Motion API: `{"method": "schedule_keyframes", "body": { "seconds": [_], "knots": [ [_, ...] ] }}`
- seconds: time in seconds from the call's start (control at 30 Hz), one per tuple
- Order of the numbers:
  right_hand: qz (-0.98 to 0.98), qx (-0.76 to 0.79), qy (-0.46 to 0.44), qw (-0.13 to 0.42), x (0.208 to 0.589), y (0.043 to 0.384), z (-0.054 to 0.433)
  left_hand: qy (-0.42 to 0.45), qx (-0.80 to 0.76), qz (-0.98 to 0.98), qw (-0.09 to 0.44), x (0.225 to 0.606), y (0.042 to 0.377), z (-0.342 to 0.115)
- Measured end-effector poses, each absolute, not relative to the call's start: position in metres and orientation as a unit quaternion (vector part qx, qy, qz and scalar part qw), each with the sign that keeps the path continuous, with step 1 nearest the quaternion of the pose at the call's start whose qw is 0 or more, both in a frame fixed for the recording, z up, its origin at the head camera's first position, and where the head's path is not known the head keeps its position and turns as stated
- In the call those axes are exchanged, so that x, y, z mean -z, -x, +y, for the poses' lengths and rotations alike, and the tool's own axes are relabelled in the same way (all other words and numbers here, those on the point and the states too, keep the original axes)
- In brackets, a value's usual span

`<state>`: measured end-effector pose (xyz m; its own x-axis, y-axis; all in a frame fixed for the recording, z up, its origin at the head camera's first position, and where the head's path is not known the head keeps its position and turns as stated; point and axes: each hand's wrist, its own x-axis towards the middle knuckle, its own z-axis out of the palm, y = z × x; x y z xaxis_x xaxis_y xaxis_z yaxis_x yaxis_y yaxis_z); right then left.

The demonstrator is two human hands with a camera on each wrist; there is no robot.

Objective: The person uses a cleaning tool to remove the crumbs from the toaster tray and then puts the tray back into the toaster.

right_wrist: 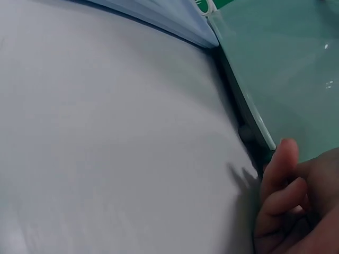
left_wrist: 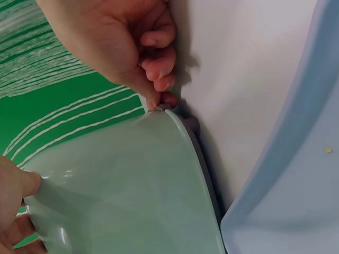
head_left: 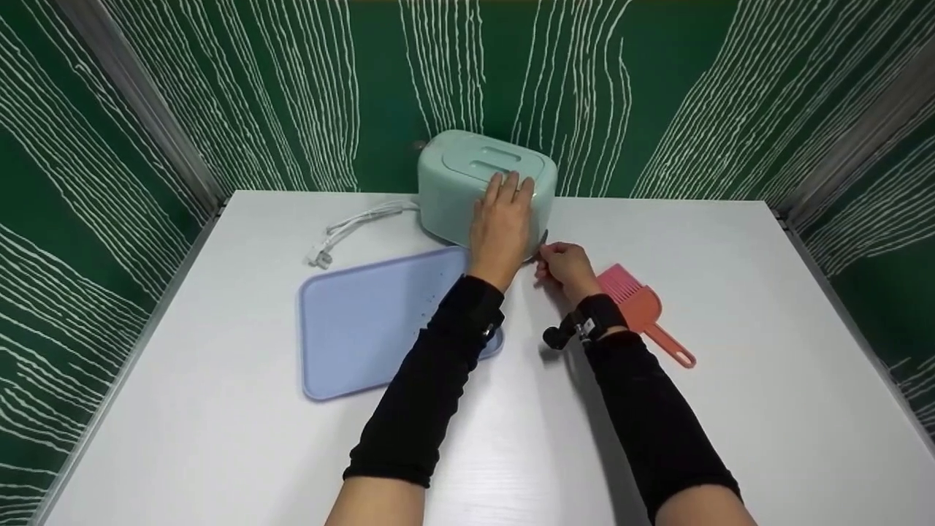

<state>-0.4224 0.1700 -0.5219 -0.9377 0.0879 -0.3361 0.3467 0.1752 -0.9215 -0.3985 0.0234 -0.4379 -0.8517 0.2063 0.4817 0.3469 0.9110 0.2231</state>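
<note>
A mint-green toaster (head_left: pixel 456 201) stands at the back of the table, its slots facing up. My left hand (head_left: pixel 502 234) rests on its top near the right end, the fingers straight; thumb and fingertips touch the shell in the left wrist view. Down at the toaster's right end, my right hand (head_left: pixel 566 267) pinches a thin dark edge at the base between thumb and finger. That edge looks like the crumb tray (head_left: pixel 544 236), mostly hidden under the toaster. The other right fingers (left_wrist: pixel 159 63) are curled beside it.
A blue tray (head_left: pixel 350 321) with some crumbs lies in front of the toaster, partly under my left forearm. The white cord and plug (head_left: pixel 320 256) lie to the left. A small coral dustpan (head_left: pixel 644 310) with a pink brush (head_left: pixel 619 283) sits right of my right hand.
</note>
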Motion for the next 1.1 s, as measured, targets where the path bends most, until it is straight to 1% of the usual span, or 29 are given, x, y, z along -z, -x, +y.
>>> {"method": "schedule_keyframes", "body": {
  "seconds": [0.17,0.63,1.1],
  "knots": [
    [0.737,0.645,-0.158,0.124,0.5199,0.4218,0.1726,0.145,0.146,-0.949,0.239,0.4381,0.3976,0.0243],
    [0.709,0.664,-0.181,0.157,0.5128,0.4235,0.1751,0.146,0.161,-0.95,0.226,0.4368,0.3971,0.023],
    [0.689,0.679,-0.2,0.155,0.5118,0.4265,0.1731,0.151,0.177,-0.95,0.21,0.4368,0.3974,0.0225]
  ]
}}
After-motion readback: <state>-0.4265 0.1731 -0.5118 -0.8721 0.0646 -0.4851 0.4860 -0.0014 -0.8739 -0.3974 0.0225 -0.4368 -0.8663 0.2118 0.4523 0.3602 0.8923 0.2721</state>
